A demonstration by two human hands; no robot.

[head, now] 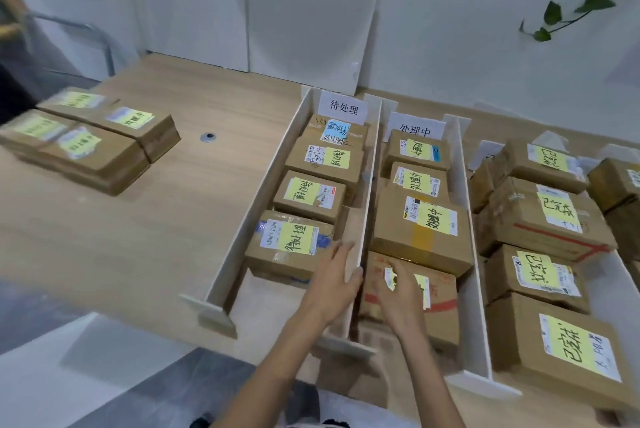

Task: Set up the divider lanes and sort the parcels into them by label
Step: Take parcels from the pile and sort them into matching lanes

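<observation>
Left hand [334, 277] open against a white divider [370, 185], right hand [398, 289] resting open on the nearest middle-lane parcel [445, 292]: lanes mostly filled, two flat parcels [90, 138] seemingly left unsorted.

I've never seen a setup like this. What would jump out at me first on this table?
Brown cardboard parcels with yellow handwritten notes fill lanes between upright white divider boards across the right of the wooden table. At the near end, the person's left grip touches one board while the right grip rests on a red-taped cardboard parcel. A separate low stack of brown parcels sits far left.
</observation>
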